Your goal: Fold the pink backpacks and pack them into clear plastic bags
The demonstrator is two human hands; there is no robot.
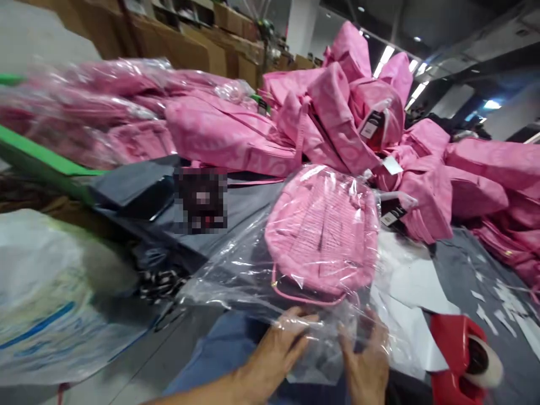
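Note:
A pink backpack (323, 230) lies inside a clear plastic bag (236, 275) on the dark table in front of me. Its shoulder straps face up, and a thin pink loop shows at its near end. My left hand (284, 343) has its fingers bent on the near, loose end of the bag, gripping the film. To its right, my right hand (366, 354) also takes hold of the film, thumb and fingers on either side of a fold. Shiny plastic partly covers the fingertips of both hands.
Pink backpacks with tags (329, 118) are heaped behind. Wrapped ones (97, 107) lie at the back left. A red tape dispenser (449, 343) stands at the right by white sheets (417, 287) and paper scraps. A phone (154, 197) and a white sack (54, 298) are left.

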